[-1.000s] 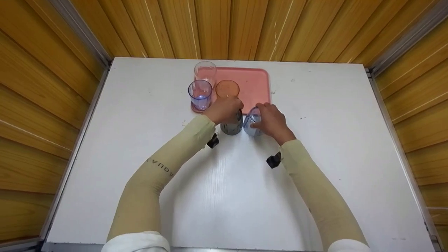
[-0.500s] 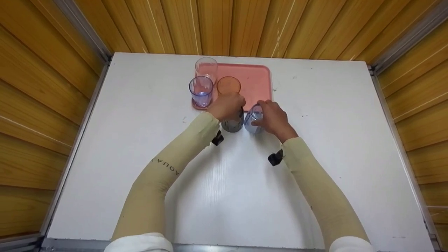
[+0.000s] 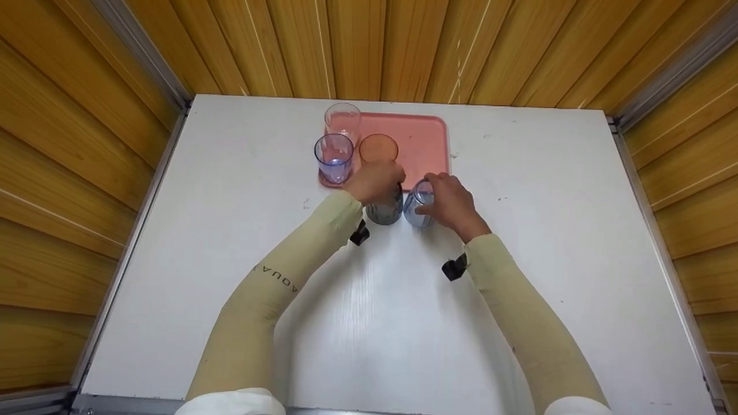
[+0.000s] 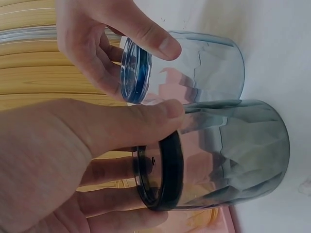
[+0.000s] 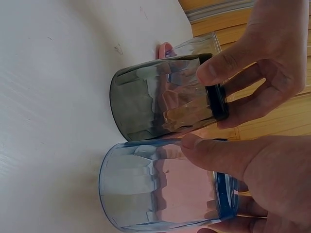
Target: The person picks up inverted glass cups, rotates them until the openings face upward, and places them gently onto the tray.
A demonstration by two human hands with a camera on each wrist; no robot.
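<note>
My left hand (image 3: pixel 376 182) grips a smoky grey tumbler (image 4: pixel 243 150) by its thick dark base, thumb on one side and fingers on the other. My right hand (image 3: pixel 452 203) holds a light blue tumbler (image 5: pixel 141 187) the same way. Both tumblers are upside down on the white table, side by side at the tray's front edge. Behind them, on the pink tray (image 3: pixel 424 135), stand a purple tumbler (image 3: pixel 334 164), an orange tumbler (image 3: pixel 379 147) and a clear tumbler (image 3: pixel 343 118), mouths up. The left hand partly hides the orange one.
The white table (image 3: pixel 357 323) extends around the tray to both sides and toward the person. Wood-patterned panels (image 3: pixel 357 49) rise behind it and on both sides, with metal rails along the corners.
Both hands keep their hold on the grey and blue tumblers, which stay in place. Only the head view shifts slightly.
</note>
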